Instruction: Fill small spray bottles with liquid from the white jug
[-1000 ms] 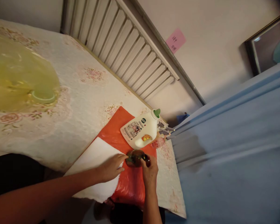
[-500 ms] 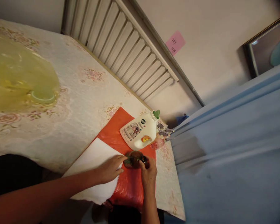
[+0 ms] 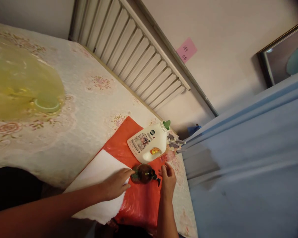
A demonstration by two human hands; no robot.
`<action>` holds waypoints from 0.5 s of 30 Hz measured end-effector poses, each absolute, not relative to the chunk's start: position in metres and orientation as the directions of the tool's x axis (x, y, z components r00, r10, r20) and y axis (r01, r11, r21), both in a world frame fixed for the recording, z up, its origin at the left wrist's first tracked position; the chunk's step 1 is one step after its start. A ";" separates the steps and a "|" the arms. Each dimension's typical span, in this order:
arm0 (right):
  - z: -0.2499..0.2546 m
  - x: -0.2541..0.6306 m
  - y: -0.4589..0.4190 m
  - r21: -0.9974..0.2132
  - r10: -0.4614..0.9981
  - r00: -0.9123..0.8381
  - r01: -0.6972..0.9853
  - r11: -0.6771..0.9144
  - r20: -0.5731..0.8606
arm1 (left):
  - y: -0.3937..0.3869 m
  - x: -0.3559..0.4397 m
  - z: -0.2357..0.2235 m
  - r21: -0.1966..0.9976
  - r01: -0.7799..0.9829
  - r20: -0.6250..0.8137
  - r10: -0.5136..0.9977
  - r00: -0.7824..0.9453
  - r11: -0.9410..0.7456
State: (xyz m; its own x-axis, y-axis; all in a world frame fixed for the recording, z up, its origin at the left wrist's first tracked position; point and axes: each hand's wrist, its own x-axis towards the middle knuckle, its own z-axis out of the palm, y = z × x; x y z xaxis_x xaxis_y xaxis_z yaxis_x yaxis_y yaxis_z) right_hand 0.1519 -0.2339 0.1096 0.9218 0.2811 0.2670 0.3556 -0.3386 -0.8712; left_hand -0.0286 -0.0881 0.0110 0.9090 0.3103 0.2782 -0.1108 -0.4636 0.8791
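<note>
Touching, or almost touching, the low end of a dark pump bottle point(image 3: 144, 174), the fingers of my left hand point(image 3: 115, 185) are stretched out, with my thumb apart from them. My right hand point(image 3: 168, 177) is just beside the black pump point(image 3: 157, 178), fingers a bit bent and apart, with nothing in them.

The bottle is on a shiny red sheet point(image 3: 139, 205), toward the right edge of the table point(image 3: 79, 138). It looks like it stands up, but I can't be sure. I think it is hard and smooth, so wet fingers could slip. I can't tell how full it is, so it may be light or heavy. The round middle looks like the best place to hold it; the thin pump could bend or snap.

Under my left hand is a white sheet point(image 3: 96, 178) that sticks out past the near edge. Right behind the bottle is a big white jug point(image 3: 145, 140), and its handle hole looks good to grab. A see-through pink thing point(image 3: 168, 155) sits near the right edge. A big yellow bag point(image 3: 20, 79) lies at the left end.
</note>
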 end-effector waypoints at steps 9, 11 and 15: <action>0.106 0.203 -0.172 -0.935 0.562 0.803 0.326 -0.139 0.196 | -0.086 -0.028 0.009 0.886 -0.087 0.243 0.296 0.924 -0.456; 0.105 0.208 -0.160 -0.948 0.573 0.800 0.296 -0.116 0.180 | -0.086 -0.030 0.013 0.889 -0.078 0.230 0.292 0.928 -0.452; 0.110 0.216 -0.140 -0.968 0.559 0.810 0.245 -0.047 0.178 | -0.085 -0.034 0.023 0.896 -0.064 0.210 0.291 0.933 -0.439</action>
State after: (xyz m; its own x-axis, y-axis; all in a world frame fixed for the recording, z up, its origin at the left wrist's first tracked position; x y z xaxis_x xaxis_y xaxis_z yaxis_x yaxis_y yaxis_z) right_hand 0.2156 -0.1400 0.1102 0.8096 0.5593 0.1779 0.2450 -0.0467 -0.9684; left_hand -0.0335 -0.0853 0.0230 0.9334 0.2913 0.2096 -0.0644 -0.4386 0.8964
